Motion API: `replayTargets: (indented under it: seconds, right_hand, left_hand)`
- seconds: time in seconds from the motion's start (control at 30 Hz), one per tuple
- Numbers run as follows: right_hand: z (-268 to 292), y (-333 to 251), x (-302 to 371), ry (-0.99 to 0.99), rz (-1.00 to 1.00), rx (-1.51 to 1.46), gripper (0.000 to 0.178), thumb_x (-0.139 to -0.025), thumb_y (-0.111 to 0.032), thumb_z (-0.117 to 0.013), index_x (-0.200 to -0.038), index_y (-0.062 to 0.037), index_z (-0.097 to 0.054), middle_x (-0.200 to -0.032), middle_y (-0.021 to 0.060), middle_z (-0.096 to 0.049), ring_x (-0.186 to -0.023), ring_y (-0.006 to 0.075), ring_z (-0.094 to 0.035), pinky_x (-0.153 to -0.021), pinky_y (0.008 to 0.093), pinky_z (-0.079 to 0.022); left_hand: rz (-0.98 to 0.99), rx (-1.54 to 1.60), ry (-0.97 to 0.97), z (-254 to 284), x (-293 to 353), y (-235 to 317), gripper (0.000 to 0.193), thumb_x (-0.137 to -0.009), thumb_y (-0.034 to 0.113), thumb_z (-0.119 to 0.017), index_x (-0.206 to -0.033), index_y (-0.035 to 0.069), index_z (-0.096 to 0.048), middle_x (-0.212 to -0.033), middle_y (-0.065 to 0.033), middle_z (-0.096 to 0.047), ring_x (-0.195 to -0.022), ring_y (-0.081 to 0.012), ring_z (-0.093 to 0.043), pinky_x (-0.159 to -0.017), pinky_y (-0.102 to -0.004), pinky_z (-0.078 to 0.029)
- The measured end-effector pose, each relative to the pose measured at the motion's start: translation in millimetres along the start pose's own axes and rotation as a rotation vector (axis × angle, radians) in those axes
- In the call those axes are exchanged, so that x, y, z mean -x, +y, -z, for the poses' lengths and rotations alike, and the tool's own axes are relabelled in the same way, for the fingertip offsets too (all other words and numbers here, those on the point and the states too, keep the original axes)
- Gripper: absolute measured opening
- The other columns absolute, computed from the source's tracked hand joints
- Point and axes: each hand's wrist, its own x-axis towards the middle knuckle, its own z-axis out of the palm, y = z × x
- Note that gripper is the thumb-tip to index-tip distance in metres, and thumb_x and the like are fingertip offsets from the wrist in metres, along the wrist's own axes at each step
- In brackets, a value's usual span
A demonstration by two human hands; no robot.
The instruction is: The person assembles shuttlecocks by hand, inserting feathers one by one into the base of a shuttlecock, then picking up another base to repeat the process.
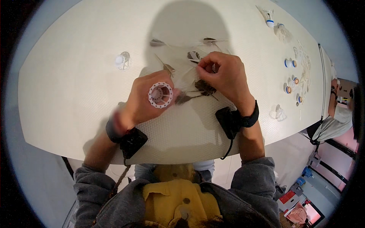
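Note:
My left hand [142, 97] is closed around a white plastic shuttlecock skirt [154, 103], its round holed rim turned up toward me. To its right, my right hand [226, 74] is bent over some feathers, thumb and forefinger pinched together. What sits in that pinch is too small to make out. A dark and white feather [193, 56] lies right beside those fingertips. Under the right hand is a dark feather [205, 87], and a grey feather [183, 98] rests between the hands. Farther off lie a brownish feather [168, 68] and two more dark-tipped ones.
A white table [76, 95] carries everything. Another white skirt [122, 60] stands at left, one more [280, 113] at right. Several blue-banded cork heads [288, 89], loose pale shafts [304, 72] and a feathered shuttlecock [269, 21] lie on the right side. Another person [336, 117] is at far right.

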Motion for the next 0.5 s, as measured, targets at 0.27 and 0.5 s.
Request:
replayTargets:
  seconds: [0.27,0.5]
  right_hand:
    - [-2,-9,-1,0.031,-0.150,-0.622,0.022,-0.076,-0.020,-0.071,-0.082,0.0004,-0.067,-0.073,0.0056,-0.067,-0.064,0.0095,-0.061,-0.061,0.0234,-0.049]
    - [-6,-20,1,0.024,-0.240,-0.869,0.009,-0.081,-0.010,-0.067,-0.083,-0.0015,-0.065,-0.072,-0.0005,-0.061,-0.064,0.0038,-0.054,-0.061,0.0176,-0.045]
  left_hand:
    - [0.064,0.110,0.044,0,-1,2,0.010,-0.077,0.003,-0.068,-0.080,0.002,-0.059,-0.073,-0.0038,-0.059,-0.063,-0.0092,-0.054,-0.055,-0.0235,-0.044]
    - [0.182,0.172,0.099,-8,-10,10,0.017,-0.082,0.008,-0.065,-0.098,0.001,-0.064,-0.082,-0.0053,-0.063,-0.068,-0.0077,-0.055,-0.063,-0.0226,-0.046]
